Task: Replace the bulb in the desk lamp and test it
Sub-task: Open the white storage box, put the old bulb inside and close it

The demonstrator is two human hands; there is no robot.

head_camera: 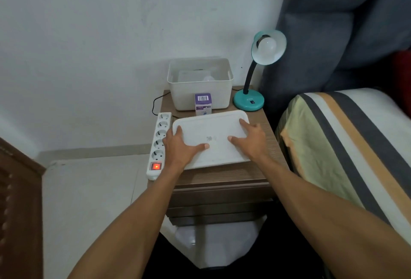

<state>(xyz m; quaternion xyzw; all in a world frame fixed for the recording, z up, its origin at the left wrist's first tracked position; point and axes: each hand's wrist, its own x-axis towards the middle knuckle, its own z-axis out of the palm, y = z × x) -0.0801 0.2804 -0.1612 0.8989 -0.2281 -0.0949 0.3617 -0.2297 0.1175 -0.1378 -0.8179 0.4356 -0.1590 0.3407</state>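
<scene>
Both hands flat on a white lid [211, 136] lying on the front half of the surface [224, 175]. Left hand [181, 145] is spread wide over the lid's left edge, thumb across the top; right hand [250, 139] is spread wide on its right side, fingers toward the far right corner. Neither is closed around anything, just pressing or gripping the edges.

Risk: the lid's near edge sits close to the front edge of the surface, so a careless slide could tip it off. The left hand is touching or just beside the power strip [158, 145] that hangs along the left edge with its red switch [156, 166] lit. A nudge could shove the strip off or hit the switch.

Behind the lid, a small purple bulb box [202, 103] stands upright, just beside the lid's far edge. Pushing the lid back would likely knock it over.

Behind that, the open white bin [200, 82] at the back; contents blurred, possibly a bulb inside, cannot tell.

Far right corner: teal desk lamp [249, 100], bulb [266, 47] still in the shade, unlit. Strip is live, so unscrewing with the lamp switched on risks shock; lamp switch state not readable. The light base could tip if the neck is pulled.
</scene>
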